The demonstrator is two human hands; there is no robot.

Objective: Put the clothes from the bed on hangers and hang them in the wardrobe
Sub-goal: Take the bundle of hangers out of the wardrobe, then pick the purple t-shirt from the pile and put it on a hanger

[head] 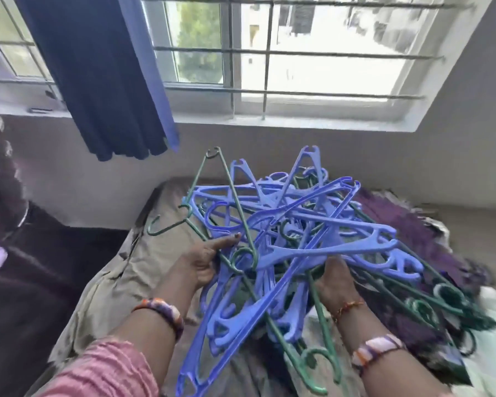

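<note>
A tangled bundle of blue and green plastic hangers [298, 233] fills the middle of the head view, held above the bed [103, 287]. My left hand [204, 262] grips the bundle's left side, its index finger stretched along a green hanger. My right hand [335, 279] holds the bundle from below on the right, partly hidden by hangers. Purple clothes [407, 224] lie on the bed behind and to the right of the bundle. A pale green garment [493, 339] shows at the right edge. No wardrobe is in view.
A barred window [298, 67] spans the wall behind the bed, with a dark blue curtain [103, 75] hanging at its left. Dark fabric [26, 282] lies to the left of the bed. The image is motion-blurred.
</note>
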